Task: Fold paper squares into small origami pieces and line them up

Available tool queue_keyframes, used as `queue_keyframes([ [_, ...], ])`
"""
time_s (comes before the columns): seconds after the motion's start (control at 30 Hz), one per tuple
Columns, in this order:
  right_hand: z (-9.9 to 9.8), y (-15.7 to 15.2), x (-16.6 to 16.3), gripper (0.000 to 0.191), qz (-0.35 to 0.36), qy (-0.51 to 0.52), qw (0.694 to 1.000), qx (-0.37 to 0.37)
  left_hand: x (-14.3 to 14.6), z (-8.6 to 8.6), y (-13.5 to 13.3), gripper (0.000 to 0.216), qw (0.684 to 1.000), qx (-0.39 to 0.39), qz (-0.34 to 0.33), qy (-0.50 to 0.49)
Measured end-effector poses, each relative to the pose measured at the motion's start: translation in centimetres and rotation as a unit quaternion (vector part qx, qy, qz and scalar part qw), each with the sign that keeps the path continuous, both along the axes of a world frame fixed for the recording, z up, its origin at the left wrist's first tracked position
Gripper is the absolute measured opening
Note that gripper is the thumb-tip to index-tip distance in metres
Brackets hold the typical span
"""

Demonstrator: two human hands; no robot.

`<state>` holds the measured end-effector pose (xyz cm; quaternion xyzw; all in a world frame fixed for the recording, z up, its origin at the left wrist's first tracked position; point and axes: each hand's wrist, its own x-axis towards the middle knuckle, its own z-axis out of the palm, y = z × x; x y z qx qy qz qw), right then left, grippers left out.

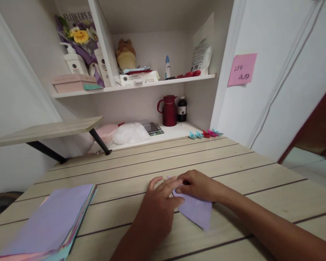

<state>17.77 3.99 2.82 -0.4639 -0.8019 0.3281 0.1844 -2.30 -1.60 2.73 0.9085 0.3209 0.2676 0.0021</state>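
- both hands meet at the near middle of the wooden table [233, 163], over one lilac sheet [197, 214].
- left hand [157, 204]: open and flat, fingers spread and stretched forward, their tips pressing on the left part of the sheet. it grips nothing.
- right hand [199, 185]: comes in from the right, fingers curled under, knuckles up, fingertips down on the sheet's upper edge. whether it pinches the paper or only presses it, i cannot tell.
- the two hands touch, or nearly so, where the left fingertips reach the right thumb.
- lilac sheet: lies flat on the planks, partly under both hands. the free part is a point that sticks out toward me and to the right, below my right wrist.
- stack of coloured paper [51, 221]: near left corner of the table, well apart from the hands, with a lilac sheet on top and pink and blue edges showing beneath.
- small folded paper pieces [205, 134]: blue, red and pink, in a row at the far edge of the table.
- past the table, on a white ledge: red jug [168, 110] with a dark bottle [182, 108] just beside it, and a white plastic bag [130, 133] to the left.
- pink sticky note [242, 69] on the wall to the right, handwritten.
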Motion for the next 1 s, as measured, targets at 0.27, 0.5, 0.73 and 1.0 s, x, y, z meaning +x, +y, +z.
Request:
queue_keyframes([
  [0.27, -0.2, 0.6, 0.6, 0.024, -0.056, 0.073, 0.996, -0.001, -0.2, -1.8, 0.4, 0.058, 0.989, -0.086, 0.068, 0.096],
  [0.5, 1.5, -0.1, 1.1, 0.048, -0.044, 0.204, 0.963, -0.173, 0.0, -1.1, 0.2, 0.053, 0.972, -0.093, 0.190, 0.104],
  [0.73, 1.3, -0.1, 2.1, 0.074, 0.138, 0.201, 0.958, -0.154, -0.3, -1.1, 0.4, 0.056, 0.954, -0.101, 0.261, 0.107],
  [1.0, 0.5, 1.0, 1.4, 0.059, 0.093, 0.126, 0.985, 0.067, -0.9, -1.0, 0.2, 0.056, 0.966, -0.103, 0.231, 0.054],
])
